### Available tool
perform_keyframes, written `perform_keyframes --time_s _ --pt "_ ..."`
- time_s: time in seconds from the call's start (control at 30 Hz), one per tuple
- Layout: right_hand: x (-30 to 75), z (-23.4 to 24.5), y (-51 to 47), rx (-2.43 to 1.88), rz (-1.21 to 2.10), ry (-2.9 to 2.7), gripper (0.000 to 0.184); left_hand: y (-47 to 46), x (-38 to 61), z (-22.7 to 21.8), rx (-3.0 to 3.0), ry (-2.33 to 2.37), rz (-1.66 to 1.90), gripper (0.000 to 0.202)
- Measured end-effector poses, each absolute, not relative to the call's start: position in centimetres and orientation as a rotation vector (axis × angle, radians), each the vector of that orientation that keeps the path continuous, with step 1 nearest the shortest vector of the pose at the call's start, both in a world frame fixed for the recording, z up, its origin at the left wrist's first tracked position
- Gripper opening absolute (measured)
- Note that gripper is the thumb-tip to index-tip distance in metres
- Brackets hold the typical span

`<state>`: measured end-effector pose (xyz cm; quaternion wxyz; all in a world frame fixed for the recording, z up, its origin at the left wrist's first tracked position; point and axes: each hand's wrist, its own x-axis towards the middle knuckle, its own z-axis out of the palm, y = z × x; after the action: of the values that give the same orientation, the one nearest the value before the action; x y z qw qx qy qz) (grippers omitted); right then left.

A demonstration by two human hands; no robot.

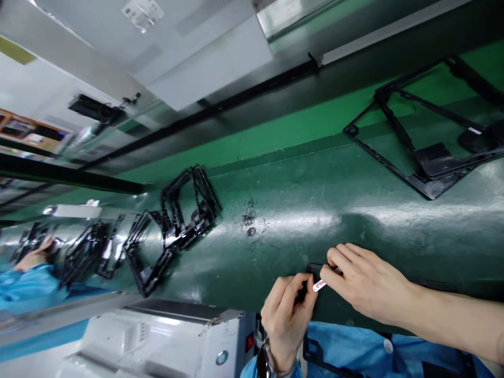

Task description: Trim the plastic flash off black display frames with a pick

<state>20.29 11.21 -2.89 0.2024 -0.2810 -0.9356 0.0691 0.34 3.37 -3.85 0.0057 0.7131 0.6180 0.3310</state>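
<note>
My left hand (285,310) is closed in a pinch on the corner of a black plastic frame (315,270) that lies at the near edge of the green belt. My right hand (364,283) comes in from the right, fingers closed round a small white and pink tool (319,285) whose tip touches the frame's corner between the two hands. Most of the frame is hidden under my hands and forearm.
The green conveyor belt (315,205) carries another black frame (429,126) at the far right and several frames (185,210) to the left. A tangle of black shavings (250,223) lies mid-belt. A white machine (165,336) stands near left. Another person's hand (35,257) and blue sleeve are far left.
</note>
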Motion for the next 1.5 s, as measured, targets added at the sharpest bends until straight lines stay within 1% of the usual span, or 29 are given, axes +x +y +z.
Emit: perform_keyframes --time_s 0.17,0.3,0.43,0.7,0.83,0.93,1.07,1.2,1.5 --pt "20.2 -3.0 11.2 -0.782 0.199 -2.628 0.02 3.2 0.3 -4.2 2.254 1.903 1.09 0.022" --pt "20.2 -3.0 11.2 -0.789 0.197 -2.633 0.021 2.9 -0.1 -4.5 2.271 1.903 0.976 0.024" --pt "20.2 -2.8 11.2 -0.788 0.193 -2.621 0.021 2.9 -0.3 -4.3 2.291 1.935 0.886 0.019" --pt "20.2 -2.9 11.2 -0.788 0.195 -2.632 0.022 3.5 0.1 -3.8 2.246 1.911 0.984 0.019" --pt "20.2 -3.0 11.2 -0.783 0.187 -2.637 0.019 3.7 -0.1 -3.5 2.128 1.922 1.008 0.013" --pt "20.3 -3.1 11.2 -0.778 0.185 -2.644 0.019 4.3 -0.2 -2.5 2.032 1.913 0.918 0.007" --pt "20.3 -3.1 11.3 -0.787 0.171 -2.637 0.021 5.2 -0.4 -1.3 1.929 1.904 0.724 0.013" --pt "20.2 -3.0 11.3 -0.786 0.142 -2.621 0.021 5.7 -0.6 -1.3 1.915 1.906 0.564 0.015" --pt "20.2 -3.3 11.2 -0.799 0.123 -2.644 0.019 5.1 -0.5 -1.9 1.997 1.93 0.549 0.017"
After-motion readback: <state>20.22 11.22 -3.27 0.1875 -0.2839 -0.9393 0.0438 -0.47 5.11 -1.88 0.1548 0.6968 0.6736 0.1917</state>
